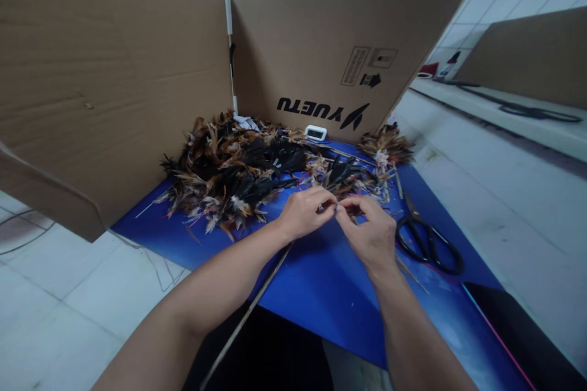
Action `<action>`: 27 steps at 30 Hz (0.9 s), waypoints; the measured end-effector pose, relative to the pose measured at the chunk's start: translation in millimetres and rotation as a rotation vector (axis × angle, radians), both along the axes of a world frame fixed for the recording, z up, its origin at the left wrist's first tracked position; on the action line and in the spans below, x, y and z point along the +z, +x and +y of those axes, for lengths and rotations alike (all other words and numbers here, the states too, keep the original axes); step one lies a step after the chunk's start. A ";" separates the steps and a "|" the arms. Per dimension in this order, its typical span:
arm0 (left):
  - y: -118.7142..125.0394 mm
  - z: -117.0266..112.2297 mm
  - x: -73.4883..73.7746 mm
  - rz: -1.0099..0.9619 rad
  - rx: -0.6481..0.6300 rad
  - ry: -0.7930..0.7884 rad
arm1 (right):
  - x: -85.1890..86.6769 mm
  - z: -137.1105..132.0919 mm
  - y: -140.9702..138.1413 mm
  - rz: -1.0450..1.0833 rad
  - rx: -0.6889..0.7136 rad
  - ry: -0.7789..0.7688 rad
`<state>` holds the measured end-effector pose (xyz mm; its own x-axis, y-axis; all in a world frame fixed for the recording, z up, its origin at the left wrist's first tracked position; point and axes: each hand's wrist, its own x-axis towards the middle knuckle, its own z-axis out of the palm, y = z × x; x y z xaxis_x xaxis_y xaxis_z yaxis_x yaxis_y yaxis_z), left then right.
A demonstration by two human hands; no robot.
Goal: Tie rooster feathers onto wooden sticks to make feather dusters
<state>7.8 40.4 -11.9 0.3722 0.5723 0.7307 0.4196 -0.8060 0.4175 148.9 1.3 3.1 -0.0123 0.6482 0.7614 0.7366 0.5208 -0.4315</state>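
Matt cardboard panel (293, 49), smooth, faintly glossy tabletop (325, 293), ragged feathers (233, 177), metal-bladed scissors (415, 215) with smooth, plastic-looking handles (431, 247).

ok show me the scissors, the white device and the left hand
Scissors (430, 242), head view, on the black handle.
White device (316, 133), head view, on its screen.
Left hand (303, 212), head view, on its back.
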 end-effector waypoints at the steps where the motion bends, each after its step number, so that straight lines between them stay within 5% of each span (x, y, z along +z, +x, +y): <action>1: 0.0 0.3 -0.5 0.004 -0.002 0.003 | -0.1 0.1 -0.1 0.001 -0.004 -0.001; 27: 0.3 -4.1 7.5 -0.082 -0.031 -0.158 | -1.2 0.6 -0.1 0.024 -0.040 -0.040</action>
<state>8.1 36.3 -4.4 0.3344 0.6715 0.6613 0.3554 -0.7397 0.5714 148.7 1.9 1.9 0.0324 0.6776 0.7347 0.7454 0.4733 -0.4694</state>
